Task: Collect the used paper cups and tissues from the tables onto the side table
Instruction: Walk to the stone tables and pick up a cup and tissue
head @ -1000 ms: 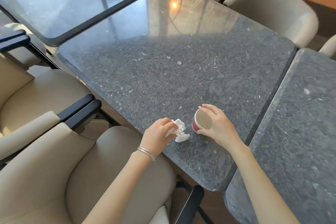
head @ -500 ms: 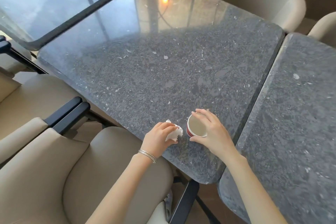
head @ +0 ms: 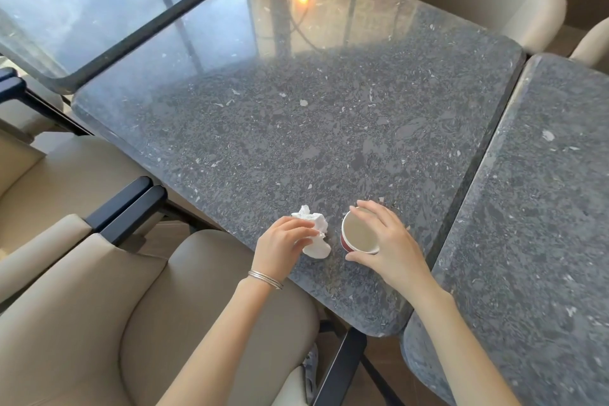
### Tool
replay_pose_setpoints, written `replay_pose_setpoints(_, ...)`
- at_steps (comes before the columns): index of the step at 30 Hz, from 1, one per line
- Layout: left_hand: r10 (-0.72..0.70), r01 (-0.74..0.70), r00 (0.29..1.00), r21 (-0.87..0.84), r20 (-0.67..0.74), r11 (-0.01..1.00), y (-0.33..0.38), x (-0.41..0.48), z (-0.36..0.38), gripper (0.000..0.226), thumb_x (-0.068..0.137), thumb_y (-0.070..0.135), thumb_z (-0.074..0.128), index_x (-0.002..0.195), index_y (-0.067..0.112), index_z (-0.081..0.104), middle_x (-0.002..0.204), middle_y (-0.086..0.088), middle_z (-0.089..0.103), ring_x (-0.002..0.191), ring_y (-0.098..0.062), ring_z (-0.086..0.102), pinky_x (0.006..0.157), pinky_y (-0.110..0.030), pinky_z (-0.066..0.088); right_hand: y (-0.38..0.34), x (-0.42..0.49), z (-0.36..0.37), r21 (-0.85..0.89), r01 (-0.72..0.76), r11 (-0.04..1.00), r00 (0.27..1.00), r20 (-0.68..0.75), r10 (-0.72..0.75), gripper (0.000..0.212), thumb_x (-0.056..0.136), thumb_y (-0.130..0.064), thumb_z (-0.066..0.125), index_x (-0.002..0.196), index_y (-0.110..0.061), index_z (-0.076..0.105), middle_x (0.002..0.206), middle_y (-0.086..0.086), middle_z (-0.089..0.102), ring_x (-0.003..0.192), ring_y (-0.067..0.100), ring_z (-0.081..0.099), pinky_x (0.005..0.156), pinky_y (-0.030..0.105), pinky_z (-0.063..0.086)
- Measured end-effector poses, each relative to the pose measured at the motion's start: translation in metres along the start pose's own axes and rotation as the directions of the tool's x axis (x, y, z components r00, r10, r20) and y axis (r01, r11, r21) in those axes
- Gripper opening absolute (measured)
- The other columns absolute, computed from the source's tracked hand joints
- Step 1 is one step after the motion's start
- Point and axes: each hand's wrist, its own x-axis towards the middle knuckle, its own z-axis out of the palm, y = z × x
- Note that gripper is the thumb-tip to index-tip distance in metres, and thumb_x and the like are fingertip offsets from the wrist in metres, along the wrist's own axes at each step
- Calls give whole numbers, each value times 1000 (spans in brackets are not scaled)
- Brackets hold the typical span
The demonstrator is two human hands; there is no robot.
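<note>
Head view: we saw the left grip (head: pixel 283 244) pinched on the crumpled tissue (head: pixel 316 234) near the 6 o'clock edge of the dark stone desk (head: pixel 296 142). Just beside it, at the tissue's 3 o'clock, the right grip (head: pixel 392 241) was curled round the rim of the red paper cup (head: pixel 357 234).

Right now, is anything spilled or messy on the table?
No spill shows on the grey stone table. Only litter stands out: a crumpled white tissue pinched by the left hand, and a red paper cup, mouth up, gripped by the right hand.
</note>
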Motion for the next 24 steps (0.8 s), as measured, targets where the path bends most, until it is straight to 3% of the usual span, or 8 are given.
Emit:
replay_pose_setpoints(3,-59,59,998,-23,16,998,-6,-5,10,18,74,15,73,86,28,74,97,12,70,90,-10,57,61,-32,55,-1,0,1,-1,7,1000,1000,-2,-7,79,66,-32,80,135,-24,44,142,-12,36,133,7,25,98,33,37)
replay_pose_setpoints(5,-54,54,999,-37,-2,998,-6,-6,11,11,80,26,66,88,29,73,99,12,69,92,-9,57,64,-31,55,-1,0,2,-11,14,1000,1000,0,-14,79,66,-33,80,136,-24,43,143,-11,36,133,7,25,98,33,37)
replay_pose_setpoints(7,-20,19,999,-29,-42,999,-3,-6,7,19,83,34,57,91,24,72,103,9,68,99,-11,55,77,-31,52,0,0,3,-6,15,1000,1000,1,-15,80,66,-32,80,136,-24,43,143,-11,37,133,8,25,99,33,36)
replay_pose_setpoints(10,44,-44,997,3,-60,999,-1,-8,-1,31,80,41,61,101,19,69,116,3,63,113,-16,49,95,-27,41,1,0,4,10,16,1000,1000,-7,-16,80,65,-31,81,135,-23,45,142,-10,38,133,9,27,100,35,37)
replay_pose_setpoints(15,23,-24,992,11,127,1000,-5,-12,3,69,67,59,65,125,23,56,141,3,45,131,-22,36,104,-34,34,-1,0,5,-4,33,999,999,-13,-33,79,65,-31,81,134,-24,46,142,-10,38,133,10,27,100,34,36)
replay_pose_setpoints(20,66,-69,990,20,122,997,0,-5,8,76,63,40,81,131,23,50,143,3,42,135,-21,31,107,-33,29,-4,2,4,-9,37,999,999,-5,-37,78,66,-32,80,135,-25,44,142,-13,36,133,5,24,98,30,35)
replay_pose_setpoints(24,116,-124,982,46,148,991,-3,4,14,64,67,30,81,125,20,57,140,0,46,135,-22,32,108,-31,28,-3,1,4,-19,47,999,999,4,-47,78,66,-32,80,135,-25,44,143,-12,36,133,5,23,99,29,34)
